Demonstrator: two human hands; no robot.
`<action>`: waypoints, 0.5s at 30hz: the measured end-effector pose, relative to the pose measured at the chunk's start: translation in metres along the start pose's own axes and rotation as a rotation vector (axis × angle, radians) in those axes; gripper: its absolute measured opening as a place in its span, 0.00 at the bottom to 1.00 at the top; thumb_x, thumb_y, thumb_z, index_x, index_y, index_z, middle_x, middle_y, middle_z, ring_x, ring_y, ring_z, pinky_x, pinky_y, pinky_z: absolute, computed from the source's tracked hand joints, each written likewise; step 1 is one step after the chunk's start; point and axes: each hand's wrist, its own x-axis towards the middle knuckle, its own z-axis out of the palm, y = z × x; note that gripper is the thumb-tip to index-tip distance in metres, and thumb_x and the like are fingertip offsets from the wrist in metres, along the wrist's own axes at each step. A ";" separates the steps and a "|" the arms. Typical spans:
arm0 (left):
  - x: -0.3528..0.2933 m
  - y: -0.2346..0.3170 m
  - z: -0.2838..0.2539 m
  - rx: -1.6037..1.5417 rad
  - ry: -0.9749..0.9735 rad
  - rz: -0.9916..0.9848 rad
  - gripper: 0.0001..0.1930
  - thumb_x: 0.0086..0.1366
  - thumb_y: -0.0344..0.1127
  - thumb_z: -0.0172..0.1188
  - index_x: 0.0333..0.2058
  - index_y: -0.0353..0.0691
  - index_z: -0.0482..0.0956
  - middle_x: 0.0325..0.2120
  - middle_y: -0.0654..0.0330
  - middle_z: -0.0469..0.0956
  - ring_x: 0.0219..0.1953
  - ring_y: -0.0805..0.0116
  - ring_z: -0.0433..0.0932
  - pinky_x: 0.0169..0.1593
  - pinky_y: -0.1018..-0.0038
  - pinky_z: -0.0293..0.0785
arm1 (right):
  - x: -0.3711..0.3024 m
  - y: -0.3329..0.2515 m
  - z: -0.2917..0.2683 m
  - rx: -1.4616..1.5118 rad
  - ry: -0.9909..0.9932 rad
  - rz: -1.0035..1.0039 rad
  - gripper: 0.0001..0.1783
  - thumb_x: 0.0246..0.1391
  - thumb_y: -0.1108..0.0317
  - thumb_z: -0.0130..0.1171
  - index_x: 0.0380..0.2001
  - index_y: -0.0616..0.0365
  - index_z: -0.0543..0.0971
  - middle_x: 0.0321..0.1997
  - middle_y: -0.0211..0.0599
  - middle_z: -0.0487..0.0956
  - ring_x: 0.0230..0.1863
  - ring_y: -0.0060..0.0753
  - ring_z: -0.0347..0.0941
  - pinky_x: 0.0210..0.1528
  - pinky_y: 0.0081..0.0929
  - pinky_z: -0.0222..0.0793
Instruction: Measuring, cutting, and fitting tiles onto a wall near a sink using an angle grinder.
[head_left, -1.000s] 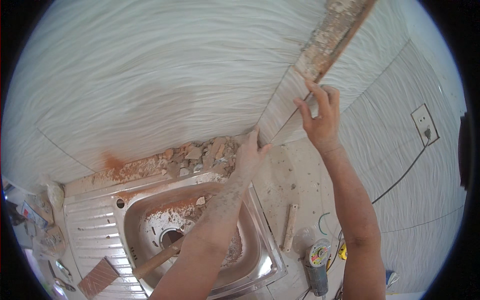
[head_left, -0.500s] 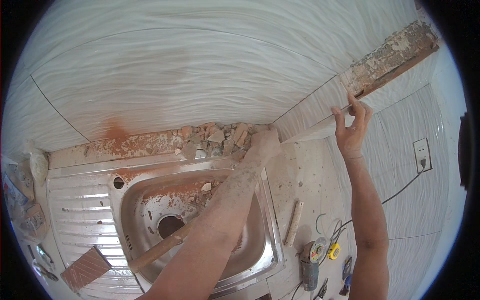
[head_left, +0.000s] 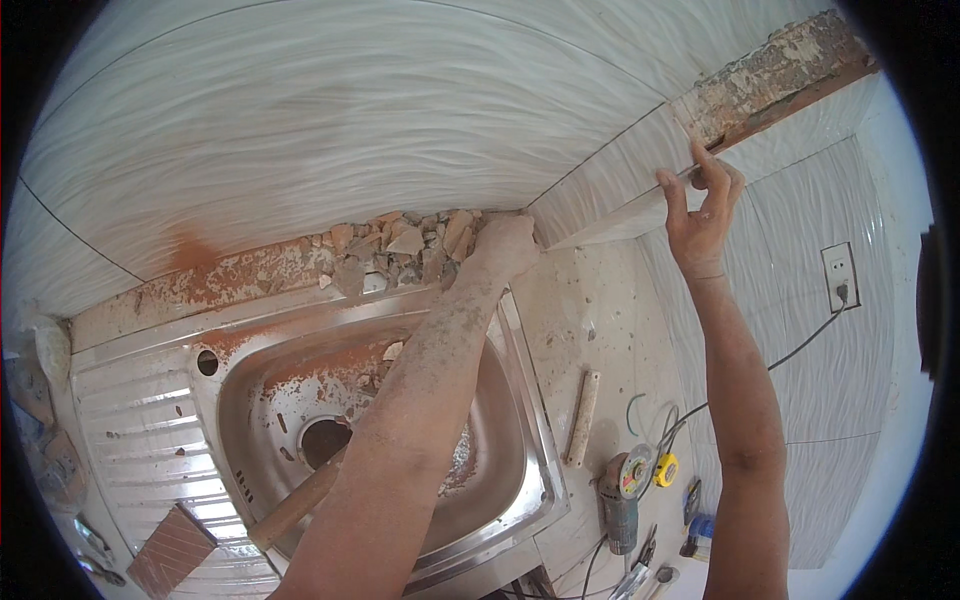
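A narrow white wavy tile strip lines the wall corner. Thumb and fingers spread apart, my right hand touches the edge of this strip close to its upper end. Just above those fingertips begins a rough bare patch of masonry. My left hand is at the strip's lower end, beside a heap of broken rubble; its fingers are tucked out of sight. My left forearm crosses over the steel sink and partly covers a round wooden handle lying across the basin.
Right of the sink lie a pale stick, an angle grinder with its cord and a yellow tape measure. A brown tile piece rests on the drainboard. A plug sits in the wall socket.
The whole view has shifted, so the sink and rubble appear higher and farther left. Both hands keep their places at the two ends of the tile strip.
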 end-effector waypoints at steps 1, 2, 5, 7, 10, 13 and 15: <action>-0.002 0.005 -0.002 -0.001 -0.011 -0.021 0.29 0.60 0.41 0.64 0.55 0.23 0.77 0.46 0.35 0.83 0.54 0.42 0.82 0.58 0.52 0.78 | -0.002 0.001 0.000 -0.001 -0.004 0.003 0.32 0.57 0.66 0.75 0.63 0.58 0.75 0.50 0.41 0.73 0.49 0.39 0.68 0.52 0.35 0.70; -0.005 0.009 -0.004 -0.001 -0.013 -0.021 0.29 0.60 0.41 0.64 0.55 0.23 0.77 0.46 0.35 0.83 0.54 0.42 0.82 0.58 0.52 0.78 | -0.002 0.002 0.000 -0.001 0.002 0.013 0.32 0.57 0.66 0.75 0.63 0.58 0.75 0.49 0.41 0.73 0.49 0.39 0.68 0.52 0.35 0.71; -0.015 0.020 -0.007 -0.004 0.008 -0.041 0.30 0.61 0.45 0.68 0.54 0.25 0.78 0.45 0.37 0.84 0.53 0.43 0.83 0.56 0.52 0.79 | -0.002 0.001 -0.002 -0.015 -0.005 0.020 0.32 0.57 0.66 0.75 0.63 0.58 0.76 0.49 0.41 0.74 0.49 0.38 0.68 0.52 0.35 0.71; -0.018 0.028 -0.008 0.054 0.016 -0.098 0.30 0.63 0.49 0.70 0.52 0.27 0.80 0.42 0.40 0.85 0.51 0.43 0.84 0.54 0.51 0.80 | -0.002 0.000 -0.001 -0.029 -0.015 0.017 0.32 0.57 0.66 0.75 0.63 0.57 0.75 0.49 0.41 0.73 0.49 0.38 0.68 0.53 0.35 0.71; -0.018 0.024 -0.005 0.069 0.060 -0.110 0.28 0.64 0.51 0.69 0.49 0.29 0.81 0.40 0.41 0.86 0.49 0.43 0.85 0.52 0.50 0.80 | 0.000 -0.003 0.002 0.005 0.004 0.024 0.32 0.57 0.65 0.76 0.63 0.57 0.76 0.49 0.41 0.73 0.50 0.38 0.69 0.54 0.36 0.71; -0.013 0.025 -0.001 0.060 0.055 -0.129 0.27 0.66 0.52 0.68 0.47 0.29 0.81 0.39 0.41 0.86 0.48 0.44 0.85 0.51 0.49 0.80 | -0.001 -0.001 0.001 0.003 0.017 0.025 0.32 0.57 0.66 0.76 0.62 0.57 0.76 0.50 0.41 0.73 0.51 0.39 0.69 0.54 0.36 0.71; -0.014 0.031 -0.005 0.074 0.019 -0.126 0.27 0.66 0.52 0.68 0.47 0.30 0.81 0.39 0.41 0.86 0.48 0.44 0.85 0.51 0.49 0.80 | -0.003 0.002 0.001 0.008 0.022 0.023 0.31 0.57 0.66 0.75 0.62 0.57 0.76 0.51 0.41 0.73 0.51 0.40 0.69 0.54 0.36 0.71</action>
